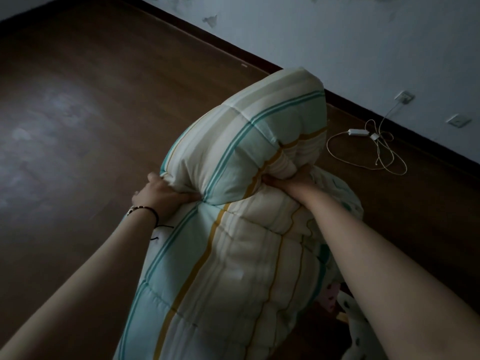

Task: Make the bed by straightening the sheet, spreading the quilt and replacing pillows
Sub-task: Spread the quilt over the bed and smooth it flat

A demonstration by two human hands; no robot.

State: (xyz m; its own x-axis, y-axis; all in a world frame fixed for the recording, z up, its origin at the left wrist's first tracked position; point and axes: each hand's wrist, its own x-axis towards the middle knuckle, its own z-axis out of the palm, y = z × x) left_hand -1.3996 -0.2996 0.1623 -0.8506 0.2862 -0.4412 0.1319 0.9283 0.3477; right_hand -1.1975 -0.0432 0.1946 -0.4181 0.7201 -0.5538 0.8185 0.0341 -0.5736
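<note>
Both of your hands grip the bunched, padded quilt with cream, teal and mustard stripes: your left hand clutches a fold at its left edge, and your right hand digs its curled fingers into a crease on the right. You hold the quilt up over the brown wooden floor, near the white charger cable. No bed, sheet or pillow shows, so I judge spreading has barely begun and everything else remains.
</note>
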